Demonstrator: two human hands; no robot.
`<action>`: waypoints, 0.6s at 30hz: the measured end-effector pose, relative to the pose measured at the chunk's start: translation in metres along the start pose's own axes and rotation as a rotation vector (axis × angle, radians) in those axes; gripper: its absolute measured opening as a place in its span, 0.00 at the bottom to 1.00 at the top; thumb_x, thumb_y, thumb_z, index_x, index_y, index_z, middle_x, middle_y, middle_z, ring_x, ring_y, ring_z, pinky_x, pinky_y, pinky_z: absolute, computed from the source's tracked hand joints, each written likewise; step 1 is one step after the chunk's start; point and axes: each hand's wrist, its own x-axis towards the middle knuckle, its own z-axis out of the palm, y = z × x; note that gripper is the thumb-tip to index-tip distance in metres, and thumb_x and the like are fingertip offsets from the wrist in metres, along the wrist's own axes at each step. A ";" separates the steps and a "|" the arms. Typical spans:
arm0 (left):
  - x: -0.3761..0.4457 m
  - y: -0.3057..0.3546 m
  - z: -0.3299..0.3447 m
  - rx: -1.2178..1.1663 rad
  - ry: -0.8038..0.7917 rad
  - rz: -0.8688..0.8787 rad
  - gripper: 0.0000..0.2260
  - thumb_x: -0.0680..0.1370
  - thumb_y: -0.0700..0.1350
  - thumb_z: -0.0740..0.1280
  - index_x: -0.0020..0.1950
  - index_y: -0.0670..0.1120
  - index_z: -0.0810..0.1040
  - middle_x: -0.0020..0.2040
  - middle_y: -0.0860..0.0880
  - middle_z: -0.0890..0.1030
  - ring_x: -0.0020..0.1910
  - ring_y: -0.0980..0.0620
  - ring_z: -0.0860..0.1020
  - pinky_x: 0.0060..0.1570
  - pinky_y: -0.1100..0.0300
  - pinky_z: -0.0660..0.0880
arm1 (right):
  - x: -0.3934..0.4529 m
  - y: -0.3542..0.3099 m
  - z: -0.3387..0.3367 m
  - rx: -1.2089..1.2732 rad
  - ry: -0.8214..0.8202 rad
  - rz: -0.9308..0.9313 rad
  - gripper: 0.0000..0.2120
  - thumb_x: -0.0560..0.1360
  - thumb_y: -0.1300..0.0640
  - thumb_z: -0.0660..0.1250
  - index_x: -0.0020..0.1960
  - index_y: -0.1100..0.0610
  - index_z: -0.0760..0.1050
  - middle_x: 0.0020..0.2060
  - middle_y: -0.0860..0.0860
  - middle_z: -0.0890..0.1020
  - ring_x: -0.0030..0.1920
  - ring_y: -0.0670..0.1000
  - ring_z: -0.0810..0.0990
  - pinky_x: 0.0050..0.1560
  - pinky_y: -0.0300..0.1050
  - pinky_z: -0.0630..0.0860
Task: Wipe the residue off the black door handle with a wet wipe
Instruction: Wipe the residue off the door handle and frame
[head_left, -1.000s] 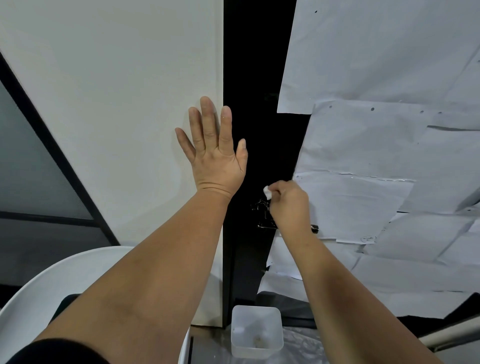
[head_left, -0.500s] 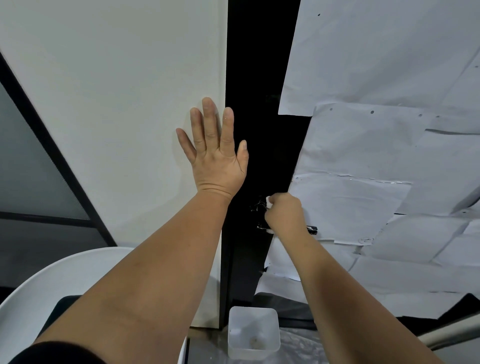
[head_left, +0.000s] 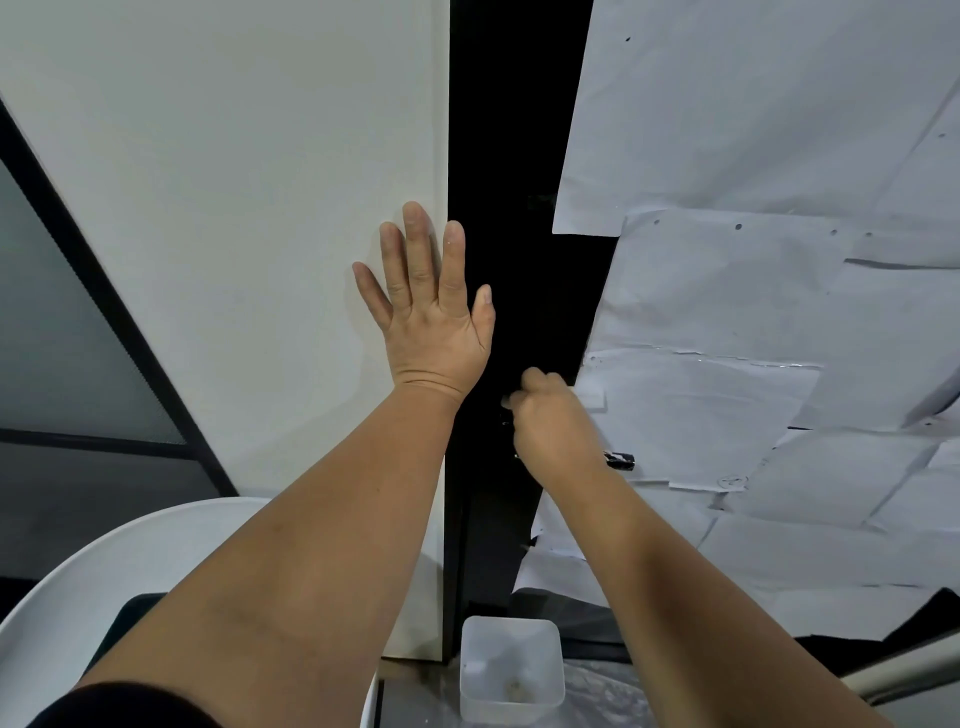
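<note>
My right hand (head_left: 556, 421) is closed in a fist over the black door handle (head_left: 621, 461), whose smeared tip sticks out to the right of my wrist. The wet wipe is hidden inside the fist; it showed as a white corner in the earlier frames. The handle's base sits on the black door edge (head_left: 514, 260), mostly covered by the hand. My left hand (head_left: 428, 306) lies flat, fingers spread, against the white wall panel (head_left: 234, 208) just left of the black strip, holding nothing.
White paper sheets (head_left: 753, 312) cover the door to the right. A clear plastic tub (head_left: 511, 675) with a little residue sits on the floor below the handle. A white round chair (head_left: 78, 597) is at the lower left. A dark glass partition (head_left: 52, 338) stands far left.
My right hand has shifted slightly up and left along the handle, and the white corner of the wipe no longer shows. My left hand stays pressed on the wall.
</note>
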 end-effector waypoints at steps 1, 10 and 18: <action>0.000 0.000 0.000 0.003 0.005 0.000 0.32 0.83 0.54 0.49 0.77 0.56 0.28 0.76 0.53 0.26 0.77 0.48 0.30 0.73 0.40 0.33 | 0.000 0.002 0.000 0.044 0.004 0.032 0.15 0.70 0.70 0.63 0.53 0.61 0.81 0.49 0.55 0.76 0.46 0.55 0.72 0.45 0.48 0.75; 0.000 -0.002 0.001 -0.007 0.010 0.004 0.31 0.83 0.55 0.48 0.77 0.57 0.29 0.76 0.53 0.26 0.77 0.48 0.31 0.73 0.39 0.33 | 0.006 0.016 -0.008 0.172 0.011 0.194 0.12 0.69 0.71 0.64 0.49 0.61 0.79 0.45 0.56 0.76 0.42 0.56 0.76 0.36 0.40 0.66; -0.001 -0.001 -0.001 0.012 -0.015 -0.006 0.32 0.83 0.54 0.49 0.76 0.56 0.27 0.75 0.54 0.25 0.76 0.48 0.29 0.73 0.40 0.32 | -0.010 0.020 -0.027 0.658 0.028 0.472 0.08 0.75 0.63 0.61 0.45 0.53 0.76 0.37 0.51 0.79 0.36 0.50 0.78 0.37 0.42 0.76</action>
